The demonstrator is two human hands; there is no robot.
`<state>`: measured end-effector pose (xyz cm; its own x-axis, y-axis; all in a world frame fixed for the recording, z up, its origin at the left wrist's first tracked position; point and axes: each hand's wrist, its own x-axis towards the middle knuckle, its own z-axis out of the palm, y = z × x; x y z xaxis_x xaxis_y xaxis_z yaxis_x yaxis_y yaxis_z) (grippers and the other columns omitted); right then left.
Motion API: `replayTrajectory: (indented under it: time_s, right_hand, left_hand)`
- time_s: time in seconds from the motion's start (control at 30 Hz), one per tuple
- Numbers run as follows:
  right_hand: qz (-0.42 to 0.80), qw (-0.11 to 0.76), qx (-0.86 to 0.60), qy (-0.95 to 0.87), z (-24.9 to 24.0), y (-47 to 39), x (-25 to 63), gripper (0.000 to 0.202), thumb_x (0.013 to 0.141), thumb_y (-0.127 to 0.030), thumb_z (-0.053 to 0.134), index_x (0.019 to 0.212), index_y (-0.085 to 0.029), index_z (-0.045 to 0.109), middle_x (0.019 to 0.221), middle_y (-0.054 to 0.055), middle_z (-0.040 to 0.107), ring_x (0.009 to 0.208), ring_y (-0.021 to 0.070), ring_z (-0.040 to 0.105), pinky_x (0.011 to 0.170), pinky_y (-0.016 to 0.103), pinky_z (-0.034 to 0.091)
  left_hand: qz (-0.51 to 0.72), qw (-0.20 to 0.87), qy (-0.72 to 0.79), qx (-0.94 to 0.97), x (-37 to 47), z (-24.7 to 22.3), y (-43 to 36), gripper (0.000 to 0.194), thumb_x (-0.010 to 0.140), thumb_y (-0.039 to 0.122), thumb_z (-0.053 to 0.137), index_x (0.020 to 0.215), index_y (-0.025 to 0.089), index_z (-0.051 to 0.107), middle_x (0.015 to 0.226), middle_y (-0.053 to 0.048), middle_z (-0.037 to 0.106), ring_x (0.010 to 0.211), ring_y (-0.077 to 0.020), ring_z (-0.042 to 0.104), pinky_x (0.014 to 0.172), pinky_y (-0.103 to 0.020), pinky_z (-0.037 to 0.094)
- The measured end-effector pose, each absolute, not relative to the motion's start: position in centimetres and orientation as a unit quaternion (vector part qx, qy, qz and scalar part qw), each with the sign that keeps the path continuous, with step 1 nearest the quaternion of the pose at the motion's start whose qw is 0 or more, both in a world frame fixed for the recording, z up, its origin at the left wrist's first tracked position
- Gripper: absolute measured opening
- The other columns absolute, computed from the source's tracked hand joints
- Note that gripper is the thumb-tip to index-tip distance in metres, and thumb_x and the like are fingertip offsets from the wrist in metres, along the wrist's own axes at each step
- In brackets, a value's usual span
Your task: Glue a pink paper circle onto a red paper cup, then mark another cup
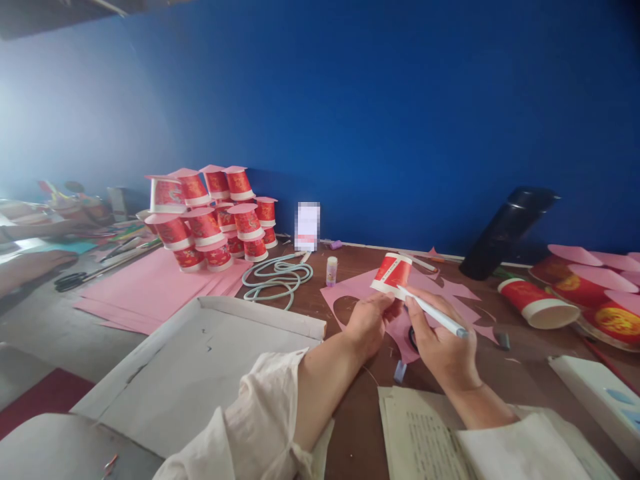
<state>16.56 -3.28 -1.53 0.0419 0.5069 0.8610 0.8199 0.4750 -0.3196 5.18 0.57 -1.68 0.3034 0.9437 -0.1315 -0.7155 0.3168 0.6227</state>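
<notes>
A red paper cup [393,272] with a white rim is tilted in my left hand [369,325], its wide rim facing down toward me. My left fingers are closed around its lower part. In my right hand [447,347] is a white pen [440,313], its tip at the cup's side near the rim. Whether the tip touches the cup I cannot tell. Beneath the hands lies pink paper [345,293] with round pieces cut out of it. A small glue stick [331,272] stands upright left of the cup.
Stacked red cups with pink tops [205,227] stand at left on pink sheets [150,293]. A coiled cable [280,280] leads to a phone [307,227]. A black bottle [505,233] leans at right near a lying cup [535,303]. A cardboard tray [215,373] and printed papers [425,433] lie in front.
</notes>
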Motion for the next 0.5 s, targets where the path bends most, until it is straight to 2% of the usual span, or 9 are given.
replayTrajectory:
  time_s: [0.3,0.5]
  right_hand:
    - [-0.159,0.519,-0.503,-0.673,-1.64,-3.17,16.61,0.023,0.092,-0.028,0.056,0.109,-0.021,0.07,0.097,0.008,0.075,0.089,0.0214,0.071,0.082,0.036,0.056]
    - [-0.157,0.52,-0.51,-0.666,-1.63,-3.22,16.55,0.023,0.093,-0.029,0.056,0.108,-0.02,0.07,0.096,0.008,0.075,0.088,0.0215,0.07,0.082,0.037,0.056]
  left_hand:
    - [0.522,0.775,0.238,0.264,5.14,-1.76,0.66,0.016,0.065,0.022,0.079,0.073,0.011,0.071,0.076,-0.005,0.064,0.075,-0.0133,0.055,0.08,-0.027,0.041]
    - [0.522,0.773,0.25,0.262,5.09,-1.6,0.51,0.015,0.066,0.021,0.08,0.073,0.011,0.072,0.071,-0.003,0.063,0.068,-0.0115,0.053,0.079,-0.027,0.041]
